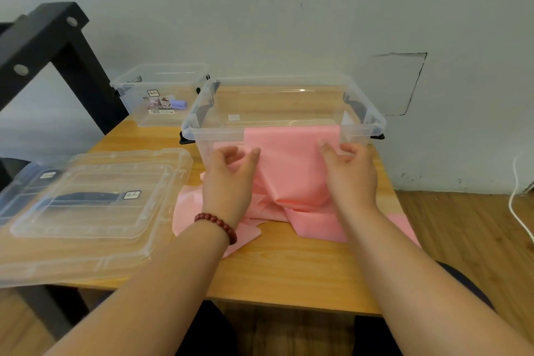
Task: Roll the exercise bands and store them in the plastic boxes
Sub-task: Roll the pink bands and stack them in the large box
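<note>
Soft, even and fairly bright light, with no hard shadows. Only the folds of the pink band (291, 165), draped down the front of the large clear box (219, 130), carry faint shade. A thin white glare streak runs along the box's far wall, and the lids (115, 159) to its left have a milky sheen. Just in front of the box, the left hand (228, 179) and right hand (349, 176) look slightly smeared at the fingertips. Far left of the box, the black frame (43, 37) is blurred and bowed by the wide lens. The whole picture is soft.
</note>
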